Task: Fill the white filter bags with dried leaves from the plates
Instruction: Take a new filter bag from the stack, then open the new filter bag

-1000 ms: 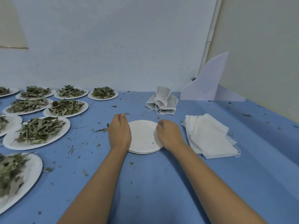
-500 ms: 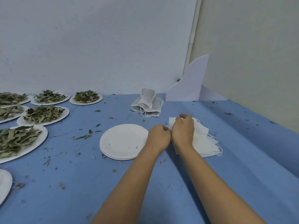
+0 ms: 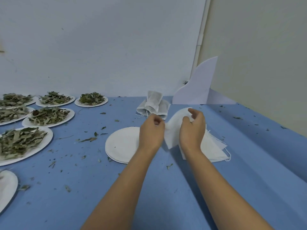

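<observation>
Head view: a single white filter bag (image 3: 172, 135) is lifted just right of the empty plate (image 3: 121, 145), above the stack of flat bags (image 3: 214, 150). The left hand (image 3: 152, 130) pinches its near edge. The right hand (image 3: 192, 130) pinches the upper edge between thumb and curled fingers.

The step looks like parting the mouth. It is best done by rubbing the two layers apart at the rim, keeping the drawstring free and the opening held wide before reaching for leaves.

Counted:
- One bag is in hand.
- About three filled bags (image 3: 153, 103) lie behind the empty plate.
- Six plates of leaves (image 3: 49, 138) sit to its left.
- One more plate (image 3: 8, 185) is cut off at the lower left, its contents unclear.
- The flat stack is too layered to count.
</observation>
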`<state>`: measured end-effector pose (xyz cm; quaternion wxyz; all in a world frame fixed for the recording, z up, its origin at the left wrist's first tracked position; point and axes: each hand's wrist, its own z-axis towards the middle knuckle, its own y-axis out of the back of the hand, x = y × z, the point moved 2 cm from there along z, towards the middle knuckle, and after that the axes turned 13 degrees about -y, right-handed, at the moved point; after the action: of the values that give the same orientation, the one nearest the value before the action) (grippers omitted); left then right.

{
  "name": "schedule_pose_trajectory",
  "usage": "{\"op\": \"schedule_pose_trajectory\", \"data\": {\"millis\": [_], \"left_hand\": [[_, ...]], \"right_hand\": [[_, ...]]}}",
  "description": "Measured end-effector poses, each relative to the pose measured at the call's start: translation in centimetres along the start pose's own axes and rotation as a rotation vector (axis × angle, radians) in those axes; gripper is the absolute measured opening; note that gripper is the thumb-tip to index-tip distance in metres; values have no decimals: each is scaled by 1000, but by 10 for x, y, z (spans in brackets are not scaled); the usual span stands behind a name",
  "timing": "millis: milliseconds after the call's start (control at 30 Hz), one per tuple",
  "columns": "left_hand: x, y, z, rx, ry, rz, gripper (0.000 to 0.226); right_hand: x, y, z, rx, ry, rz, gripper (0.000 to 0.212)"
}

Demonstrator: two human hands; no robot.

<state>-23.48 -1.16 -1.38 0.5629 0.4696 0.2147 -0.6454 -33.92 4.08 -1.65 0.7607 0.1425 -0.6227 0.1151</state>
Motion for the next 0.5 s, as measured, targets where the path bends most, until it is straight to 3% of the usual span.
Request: {"op": "schedule_pose_trajectory", "data": {"millis": [100, 200, 300, 433, 500], "left_hand": [[7, 34, 10, -94, 21, -165, 17], [16, 71, 15, -187, 26, -250, 16], [27, 97, 17, -327, 47, -290, 15], [33, 108, 9, -427, 5, -302, 20], [35, 107, 1, -394, -71, -212, 32]], "right_hand": [[2, -8, 3, 29, -11, -163, 52], [8, -24, -1, 257, -111, -89, 68], [12, -45, -11, 467, -193, 37, 35], [17, -67, -21, 362, -187, 188, 5], [25, -71, -26, 196, -65, 279, 10]]}}
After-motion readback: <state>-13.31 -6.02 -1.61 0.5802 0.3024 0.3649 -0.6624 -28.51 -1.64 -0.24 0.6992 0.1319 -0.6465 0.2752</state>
